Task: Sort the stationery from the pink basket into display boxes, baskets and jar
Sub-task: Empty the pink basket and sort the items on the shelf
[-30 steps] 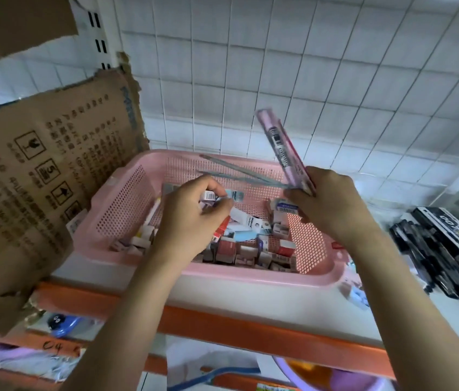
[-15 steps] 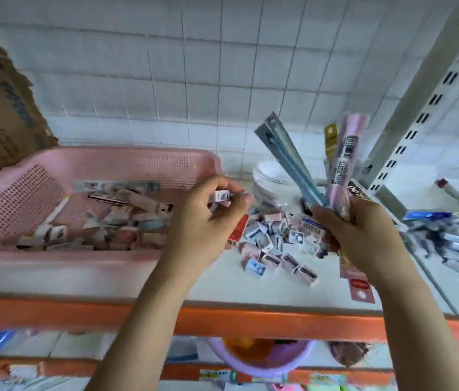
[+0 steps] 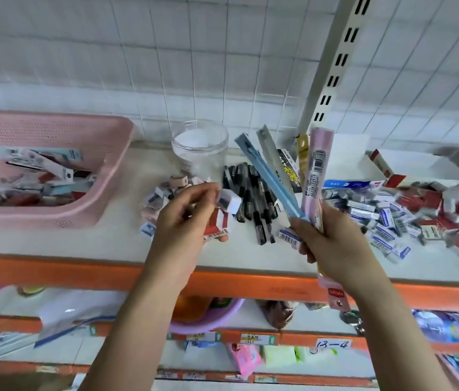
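The pink basket (image 3: 101, 165) stands at the left of the shelf with several small boxed erasers and packets inside. My left hand (image 3: 186, 221) hovers right of it, over the shelf, holding a red-and-white packet and a small white eraser box (image 3: 229, 201) at its fingertips. My right hand (image 3: 335, 246) grips a fan of long packets: a blue one (image 3: 267, 176), a grey one, a yellow one and a pink one (image 3: 317, 170). A clear jar (image 3: 200, 148) stands at the back, empty as far as I can see.
A pile of black pens (image 3: 253, 198) lies beside the jar. Small erasers (image 3: 157, 198) are scattered left of the pens. A big heap of eraser boxes (image 3: 408, 213) covers the shelf's right side. A white slotted upright (image 3: 335, 66) rises behind. Orange-edged shelves lie below.
My view and both hands have swung right, away from the pink basket toward the jar and pens. The left hand carried its small items out of the basket; the right hand's bundle now holds more packets.
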The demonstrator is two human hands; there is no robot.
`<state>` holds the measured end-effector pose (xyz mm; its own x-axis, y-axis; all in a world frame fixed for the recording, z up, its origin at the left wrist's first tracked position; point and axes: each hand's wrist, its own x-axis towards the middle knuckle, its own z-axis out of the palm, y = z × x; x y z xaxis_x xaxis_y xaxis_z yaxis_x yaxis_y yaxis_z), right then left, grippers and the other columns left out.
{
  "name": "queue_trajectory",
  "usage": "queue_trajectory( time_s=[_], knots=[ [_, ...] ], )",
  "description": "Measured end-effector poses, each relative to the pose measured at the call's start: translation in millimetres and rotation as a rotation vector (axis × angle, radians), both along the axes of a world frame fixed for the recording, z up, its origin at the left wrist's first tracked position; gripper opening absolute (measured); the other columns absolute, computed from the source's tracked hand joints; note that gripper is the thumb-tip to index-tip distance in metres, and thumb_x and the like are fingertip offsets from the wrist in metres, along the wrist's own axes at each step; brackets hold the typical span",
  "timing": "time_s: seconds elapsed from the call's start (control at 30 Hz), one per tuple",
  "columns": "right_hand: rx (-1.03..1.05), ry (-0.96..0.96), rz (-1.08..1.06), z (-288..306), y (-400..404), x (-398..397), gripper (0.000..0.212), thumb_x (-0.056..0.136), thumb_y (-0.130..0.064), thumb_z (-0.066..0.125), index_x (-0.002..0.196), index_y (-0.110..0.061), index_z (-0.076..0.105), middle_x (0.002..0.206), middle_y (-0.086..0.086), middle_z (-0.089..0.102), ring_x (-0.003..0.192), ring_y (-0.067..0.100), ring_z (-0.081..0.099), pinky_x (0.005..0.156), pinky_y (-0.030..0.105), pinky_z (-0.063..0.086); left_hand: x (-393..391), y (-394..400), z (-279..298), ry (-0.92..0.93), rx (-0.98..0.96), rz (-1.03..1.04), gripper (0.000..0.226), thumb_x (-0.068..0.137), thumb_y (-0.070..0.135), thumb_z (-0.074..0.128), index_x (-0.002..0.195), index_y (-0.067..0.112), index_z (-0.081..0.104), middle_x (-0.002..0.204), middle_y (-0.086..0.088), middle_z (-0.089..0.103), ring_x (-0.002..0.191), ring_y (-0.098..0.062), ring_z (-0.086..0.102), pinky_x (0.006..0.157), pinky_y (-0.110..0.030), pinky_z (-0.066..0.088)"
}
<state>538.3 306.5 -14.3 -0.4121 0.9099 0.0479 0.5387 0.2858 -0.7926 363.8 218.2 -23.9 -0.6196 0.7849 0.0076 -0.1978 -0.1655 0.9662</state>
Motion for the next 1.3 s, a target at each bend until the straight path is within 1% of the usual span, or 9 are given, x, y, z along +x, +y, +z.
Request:
queue_trajectory(
  time_s=[0.2, 0.33, 0.5, 0.63, 0.8, 0.97, 1.1, 1.2, 1.3],
  knots=[
    [-0.047, 0.053, -0.011, -5, 2, -17, 0.016, 0.094, -0.015, 0.053, 0.081, -0.005, 0.055, 0.054, 0.004, 0.058, 0.036, 0.002, 0.049, 0.04, 0.014, 0.039, -24, 12, -7, 0.077, -0.051, 0.212, 0.017, 0.091, 0.007, 0.057, 0.085, 0.018, 0.069, 0.079, -0.001, 0.066, 0.063, -0.006, 0.061, 0.046, -0.017, 0.047],
    [-0.03, -0.011, -0.043, -20, 5, -58, 0.015, 0.092, -0.016, 0.052, 0.08, -0.008, 0.054, 0.064, 0.009, 0.062, 0.059, 0.025, 0.062, 0.055, 0.032, 0.049, -42, 20, -20, 0.221, -0.106, 0.264, 0.009, 0.093, 0.011, 0.055, 0.096, 0.013, 0.064, 0.079, 0.003, 0.064, 0.06, 0.005, 0.06, 0.049, -0.011, 0.045],
    [0.009, -0.071, -0.086, -29, 6, -77, 0.017, 0.092, -0.018, 0.05, 0.086, -0.002, 0.054, 0.072, 0.018, 0.064, 0.069, 0.036, 0.062, 0.063, 0.044, 0.052, -65, 19, -29, 0.115, -0.073, 0.182, 0.015, 0.09, 0.011, 0.06, 0.087, 0.024, 0.055, 0.097, 0.003, 0.067, 0.084, -0.004, 0.063, 0.058, -0.021, 0.051],
    [0.028, -0.055, -0.07, -26, 6, -85, 0.015, 0.092, -0.017, 0.05, 0.088, -0.003, 0.054, 0.07, 0.016, 0.063, 0.067, 0.035, 0.062, 0.064, 0.048, 0.053, -71, 15, -19, -0.107, -0.063, 0.061, 0.021, 0.098, 0.03, 0.044, 0.091, 0.018, 0.06, 0.084, -0.001, 0.073, 0.05, -0.01, 0.058, 0.04, -0.02, 0.04],
    [0.04, -0.072, -0.071, -23, 7, -83, 0.016, 0.092, -0.018, 0.052, 0.085, -0.004, 0.053, 0.069, 0.016, 0.063, 0.067, 0.036, 0.061, 0.064, 0.047, 0.053, -75, 13, -10, -0.041, -0.17, -0.028, 0.046, 0.097, 0.046, 0.033, 0.098, 0.011, 0.063, 0.068, -0.007, 0.072, 0.035, -0.009, 0.044, 0.036, -0.016, 0.036],
    [0.067, -0.087, -0.118, -17, 13, -64, 0.015, 0.093, -0.019, 0.053, 0.079, -0.012, 0.051, 0.063, 0.008, 0.061, 0.061, 0.03, 0.06, 0.06, 0.038, 0.051, -65, 13, -5, 0.285, -0.308, -0.269, 0.04, 0.076, 0.058, 0.048, 0.09, 0.022, 0.061, 0.066, -0.004, 0.071, 0.049, -0.013, 0.061, 0.048, -0.024, 0.047],
    [0.036, -0.067, -0.178, -16, 18, -45, 0.015, 0.093, -0.018, 0.052, 0.083, -0.007, 0.054, 0.064, 0.011, 0.062, 0.063, 0.032, 0.062, 0.062, 0.043, 0.053, -34, 22, -7, 0.824, -0.341, -0.456, 0.034, 0.081, 0.05, 0.058, 0.083, 0.016, 0.055, 0.056, 0.011, 0.056, 0.047, -0.003, 0.056, 0.04, -0.015, 0.039],
    [0.006, -0.052, -0.211, -17, 17, -31, 0.014, 0.094, -0.017, 0.052, 0.083, -0.008, 0.054, 0.061, 0.006, 0.061, 0.057, 0.025, 0.06, 0.053, 0.033, 0.051, -11, 28, -15, 1.19, -0.311, -0.515, 0.016, 0.088, 0.036, 0.059, 0.094, 0.022, 0.055, 0.081, 0.004, 0.064, 0.048, -0.008, 0.05, 0.043, -0.021, 0.041],
    [-0.01, -0.04, -0.238, -19, 16, -16, 0.013, 0.093, -0.015, 0.051, 0.082, -0.008, 0.052, 0.06, 0.006, 0.06, 0.054, 0.024, 0.059, 0.05, 0.031, 0.048, 3, 31, -20, 1.301, -0.299, -0.577, 0.02, 0.093, 0.024, 0.055, 0.111, 0.022, 0.06, 0.107, -0.001, 0.061, 0.076, -0.011, 0.056, 0.066, -0.026, 0.045]
  ],
)
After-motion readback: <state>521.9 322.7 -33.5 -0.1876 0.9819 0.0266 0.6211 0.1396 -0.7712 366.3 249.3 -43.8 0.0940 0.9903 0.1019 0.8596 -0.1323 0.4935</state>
